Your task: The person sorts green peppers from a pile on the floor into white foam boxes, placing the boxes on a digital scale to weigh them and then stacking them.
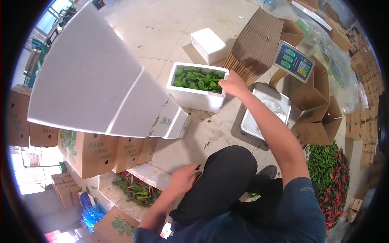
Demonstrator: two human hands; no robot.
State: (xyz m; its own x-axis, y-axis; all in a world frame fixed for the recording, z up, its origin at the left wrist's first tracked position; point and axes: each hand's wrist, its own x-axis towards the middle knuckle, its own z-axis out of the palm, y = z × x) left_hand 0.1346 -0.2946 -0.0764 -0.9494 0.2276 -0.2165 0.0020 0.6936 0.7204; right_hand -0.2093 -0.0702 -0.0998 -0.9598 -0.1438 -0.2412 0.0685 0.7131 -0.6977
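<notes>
A white foam box (196, 98) filled with green peppers (197, 79) stands on the floor ahead of me. My right hand (232, 85) grips the right end of its rim, fingers over the edge beside the peppers. My left hand (185, 179) rests by my bent knee, fingers a little apart, with nothing seen in it. Right of the box is a bench scale with a metal platform (263, 109) and a lit display (294, 61); my right forearm passes over the platform. A white foam piece (208, 44), box or lid, lies beyond the pepper box.
Stacked white foam boxes (88, 70) rise at the left above printed cartons (97, 152). Folded cardboard (255, 39) stands behind the scale, open cartons (319, 121) beside it. Green and red peppers (329, 179) are heaped at the right. A foam container (106, 193) holding stems is at lower left.
</notes>
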